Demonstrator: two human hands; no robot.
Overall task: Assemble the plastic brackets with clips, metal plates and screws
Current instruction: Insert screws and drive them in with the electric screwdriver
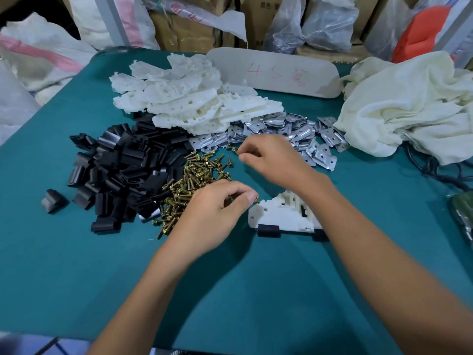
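Two bare hands out over the green table [76,278], each with a screw. Left hand [215,213] curled, thumb and forefinger pinching a brass screw [256,200] just off the upper left corner of the lone bracket [279,216]. Right hand [273,160] farther out, forearm crossing above that bracket, fingertips pinching a second screw [234,149] at the far edge of the screw pile [194,180], close to the metal plates [294,134].

Lone bracket white, flat on the table near the middle, with two black fitted clips [268,229] along its near edge, the right one partly hidden under the right forearm. Screw pile between the hands and the loose clips [122,170], a black heap to the left with one piece apart at its left edge. Bracket heap [194,98] white, behind the loose clips and touching the metal plates.

Pale cloth [409,103] bunched at far right, beside the plates. White board [276,73] with red marks behind the bracket heap. Sacks [38,55] and cartons [184,29] past the table's far edge.
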